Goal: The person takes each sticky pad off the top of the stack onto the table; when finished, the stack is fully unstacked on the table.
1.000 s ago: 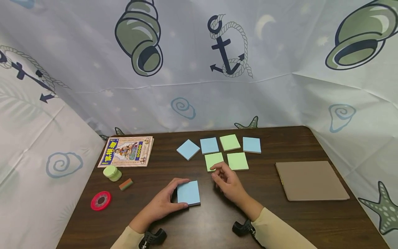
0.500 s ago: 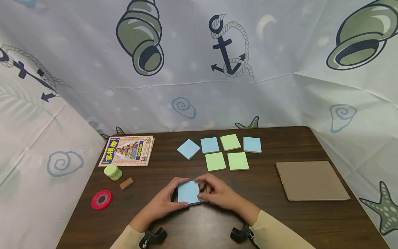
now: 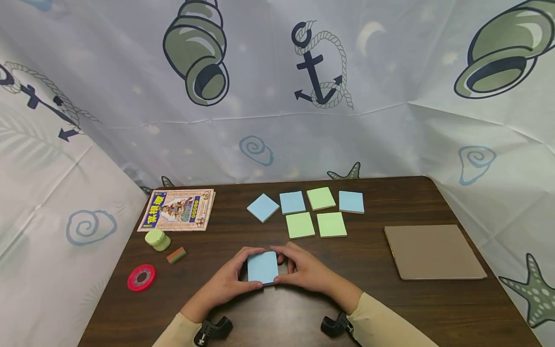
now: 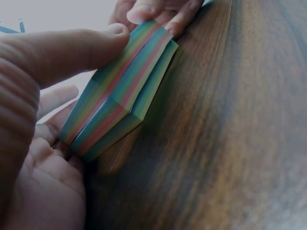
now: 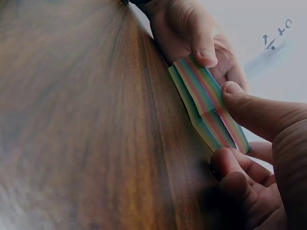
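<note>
A stack of sticky note pads (image 3: 262, 268) with a light blue top lies low over the table in front of me. My left hand (image 3: 230, 278) grips its left side, thumb along the near edge and fingers at the far edge. At the right end, my right hand (image 3: 307, 270) holds it with thumb and index finger at the corners. Both wrist views show rainbow-striped sides on the stack (image 4: 122, 86), and the lowest pad sits slightly offset from those above. Beyond the hands lie blue pads (image 3: 293, 202) and green pads (image 3: 300, 225), set apart.
On the left are a picture booklet (image 3: 179, 210), a pale green round container (image 3: 157, 240), a small striped block (image 3: 176, 256) and a red ring (image 3: 141, 278). A flat brown panel (image 3: 435, 252) lies on the right. Patterned cloth (image 3: 269, 86) hangs behind the table.
My right hand has come from near the green pads down and left to the stack and now holds its right end. The left hand has kept its grip in place.
</note>
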A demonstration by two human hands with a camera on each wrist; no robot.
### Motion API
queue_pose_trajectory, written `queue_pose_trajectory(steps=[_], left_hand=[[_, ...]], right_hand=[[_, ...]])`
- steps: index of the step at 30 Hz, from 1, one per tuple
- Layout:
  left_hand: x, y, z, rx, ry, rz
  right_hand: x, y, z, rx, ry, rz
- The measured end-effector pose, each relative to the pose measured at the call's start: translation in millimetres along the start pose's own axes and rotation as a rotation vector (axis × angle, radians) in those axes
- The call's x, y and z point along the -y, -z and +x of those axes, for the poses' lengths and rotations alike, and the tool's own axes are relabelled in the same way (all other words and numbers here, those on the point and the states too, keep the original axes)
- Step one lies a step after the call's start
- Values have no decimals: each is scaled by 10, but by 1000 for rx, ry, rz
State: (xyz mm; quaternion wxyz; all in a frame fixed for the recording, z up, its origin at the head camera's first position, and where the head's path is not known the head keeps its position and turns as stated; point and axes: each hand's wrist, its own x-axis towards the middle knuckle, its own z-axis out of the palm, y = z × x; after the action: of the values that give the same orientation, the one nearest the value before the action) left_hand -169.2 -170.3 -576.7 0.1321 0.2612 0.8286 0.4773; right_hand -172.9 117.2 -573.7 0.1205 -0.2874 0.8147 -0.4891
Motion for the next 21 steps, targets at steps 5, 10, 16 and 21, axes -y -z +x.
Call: queue_pose_trajectory(steps=[5, 10, 16, 21], left_hand=[[10, -3, -2, -4, -6, -7], [12, -17, -10, -3, -5, -4], [8, -17, -17, -2, 15, -3], [-5, -4, -5, 0, 35, -22]], right_hand=[[-24, -14, 13, -1, -11, 20], [-46, -14, 7, 6, -12, 64], [-38, 9, -12, 38, -29, 130], [-35, 35, -9, 50, -22, 191]])
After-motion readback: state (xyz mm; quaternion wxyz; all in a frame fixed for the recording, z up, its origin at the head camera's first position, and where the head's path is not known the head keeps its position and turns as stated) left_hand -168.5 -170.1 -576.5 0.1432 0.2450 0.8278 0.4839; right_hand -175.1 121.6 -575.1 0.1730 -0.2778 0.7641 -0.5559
